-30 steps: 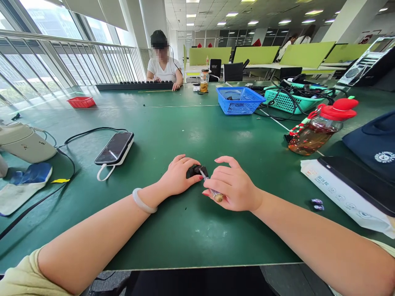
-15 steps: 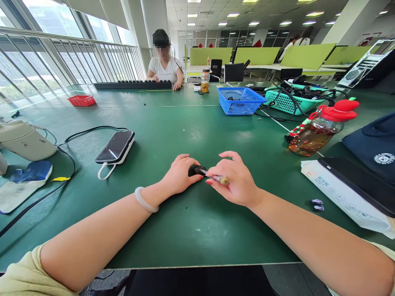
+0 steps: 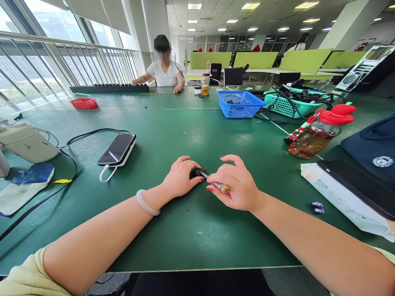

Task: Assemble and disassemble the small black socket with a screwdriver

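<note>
My left hand [image 3: 181, 176] is closed around a small black part [image 3: 201, 172] on the green tabletop, pinching it between thumb and fingers. Much of that part is hidden by the fingers, so its kind cannot be told. In my right hand [image 3: 236, 185] is a slim metal-shafted tool [image 3: 222, 188] with a rounded, yellowish-brown end, gripped between thumb and fingers. Its narrow tip points left and meets the black part, as far as I can see. The little finger side of the right hand is raised, with one finger lifted off the tool.
A phone [image 3: 119, 149] with a white cable lies left. A blue basket [image 3: 240, 107], a green basket [image 3: 290, 106] of cables and a red-lidded bottle [image 3: 314, 133] stand right. Across the table [image 3: 197, 255], a person [image 3: 165, 74] sits by a long black strip [image 3: 108, 89].
The view has tilted up slightly. Across the table, the long black strip has shifted left, and that person's arm now reaches out along it. My hands keep nearly the same hold.
</note>
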Tool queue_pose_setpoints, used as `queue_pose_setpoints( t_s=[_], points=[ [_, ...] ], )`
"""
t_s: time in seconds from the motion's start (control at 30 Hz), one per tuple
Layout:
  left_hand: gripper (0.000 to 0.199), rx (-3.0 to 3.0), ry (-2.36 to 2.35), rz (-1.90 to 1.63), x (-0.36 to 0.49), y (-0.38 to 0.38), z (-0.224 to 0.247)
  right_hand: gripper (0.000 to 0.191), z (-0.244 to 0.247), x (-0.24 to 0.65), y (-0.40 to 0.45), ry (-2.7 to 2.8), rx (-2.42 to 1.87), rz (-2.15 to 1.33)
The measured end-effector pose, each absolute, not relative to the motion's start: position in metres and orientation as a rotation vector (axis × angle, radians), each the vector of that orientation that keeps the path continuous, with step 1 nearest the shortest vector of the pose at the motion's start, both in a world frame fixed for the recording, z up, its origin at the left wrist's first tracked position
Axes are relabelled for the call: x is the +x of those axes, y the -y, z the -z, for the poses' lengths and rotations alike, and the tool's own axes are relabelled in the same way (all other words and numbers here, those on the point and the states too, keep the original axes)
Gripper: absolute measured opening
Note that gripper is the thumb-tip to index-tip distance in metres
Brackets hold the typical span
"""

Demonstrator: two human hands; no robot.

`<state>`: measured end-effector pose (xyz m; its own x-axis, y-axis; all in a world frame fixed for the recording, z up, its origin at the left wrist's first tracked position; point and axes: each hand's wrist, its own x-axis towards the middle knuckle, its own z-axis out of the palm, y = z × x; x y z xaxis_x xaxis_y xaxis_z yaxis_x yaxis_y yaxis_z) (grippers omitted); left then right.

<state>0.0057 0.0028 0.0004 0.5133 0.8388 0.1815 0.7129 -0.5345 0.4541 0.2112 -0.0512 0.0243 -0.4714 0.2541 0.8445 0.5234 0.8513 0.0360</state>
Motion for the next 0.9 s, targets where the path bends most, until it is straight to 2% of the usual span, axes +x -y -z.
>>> queue_pose_setpoints(
  t_s=[0.27,0.57,0.9],
  points=[
    [0.024,2.453,-1.302,-0.537,0.006,0.000,-0.001,0.003,-0.023,0.213,0.055,2.107,-0.494,0.430],
    [0.025,2.432,-1.325,-0.549,0.005,-0.002,0.002,0.022,-0.027,0.206,0.062,2.305,-0.268,0.583],
    [0.024,2.429,-1.322,-0.520,0.005,-0.002,-0.002,0.020,-0.023,0.210,0.057,2.311,-0.293,0.617]
  ],
)
